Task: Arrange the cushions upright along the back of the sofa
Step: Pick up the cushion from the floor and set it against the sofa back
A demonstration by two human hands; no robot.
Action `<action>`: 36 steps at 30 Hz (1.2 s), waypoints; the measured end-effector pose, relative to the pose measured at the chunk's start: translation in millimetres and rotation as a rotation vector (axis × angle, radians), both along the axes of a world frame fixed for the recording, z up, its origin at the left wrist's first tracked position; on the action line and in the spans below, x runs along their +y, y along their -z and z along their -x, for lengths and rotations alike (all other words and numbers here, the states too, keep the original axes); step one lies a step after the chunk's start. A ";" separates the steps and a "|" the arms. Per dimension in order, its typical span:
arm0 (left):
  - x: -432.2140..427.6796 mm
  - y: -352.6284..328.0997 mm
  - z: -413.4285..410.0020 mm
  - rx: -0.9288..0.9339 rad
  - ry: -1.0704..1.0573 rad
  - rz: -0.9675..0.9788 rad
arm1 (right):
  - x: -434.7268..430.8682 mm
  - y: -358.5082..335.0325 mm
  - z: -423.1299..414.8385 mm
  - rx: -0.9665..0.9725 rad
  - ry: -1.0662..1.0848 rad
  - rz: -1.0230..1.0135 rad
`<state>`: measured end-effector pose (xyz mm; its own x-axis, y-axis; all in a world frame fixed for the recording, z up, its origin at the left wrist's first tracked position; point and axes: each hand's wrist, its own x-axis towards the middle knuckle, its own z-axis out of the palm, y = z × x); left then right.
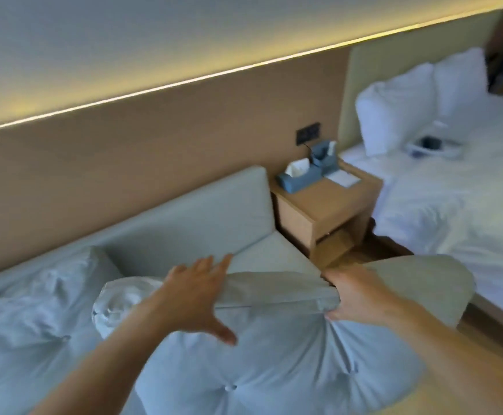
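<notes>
- far left, lower half of the frame: a crumpled cushion (pixel 25 298), soft pale grey-blue fabric with deep creases, lies slumped on the sofa seat (pixel 286 259), not upright.
- left of centre: a wrinkled white pillow (pixel 118 301), glossy and bunched, shows between the crumpled cushion and the tufted cushion; the left forearm partly covers it.
- centre: left hand (pixel 196 298), palm down, fingers spread apart and flat, thumb splayed toward the lower edge; it rests on or just above the tufted cushion, gripping nothing visible.
- lower centre: the tufted cushion (pixel 244 360), plump pale grey-blue cloth with a stitched seam along its upper edge and a sewn button dimple, lies at the front of the sofa, tilted, away from the backrest.
- upper centre: the sofa backrest (pixel 202 211), a smooth rectangular grey-green padded slab, stands against a matte brown wall panel (pixel 124 163) under a yellow light strip (pixel 184 83).
- right of centre: right hand (pixel 352 295), fingers curled and pinching the gathered right corner of the tufted cushion.
- behind the right hand: a beige-green cushion (pixel 424 283), rounded, smooth weave.
- centre right: a boxy wooden nightstand (pixel 331 205) carries a blue tissue box (pixel 298 178).
- right: a bed (pixel 454 205) with rumpled white linen and two puffy white pillows (pixel 418 100).
</notes>
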<state>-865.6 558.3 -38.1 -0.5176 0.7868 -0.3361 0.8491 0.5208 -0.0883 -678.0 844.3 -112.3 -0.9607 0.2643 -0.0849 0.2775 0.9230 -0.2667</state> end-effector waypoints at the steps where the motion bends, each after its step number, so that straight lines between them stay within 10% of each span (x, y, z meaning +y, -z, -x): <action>1: 7.6 4.8 9.1 -0.053 -0.012 -0.035 | -3.9 -13.5 31.5 -0.019 -0.052 -0.034; 22: 80.9 117.0 332.7 0.045 -0.454 -0.306 | 63.3 36.5 470.9 -0.044 -0.427 -0.280; 36: 121.0 260.1 434.5 -0.068 -0.614 -0.261 | 125.8 178.5 572.0 -0.081 -0.464 -0.117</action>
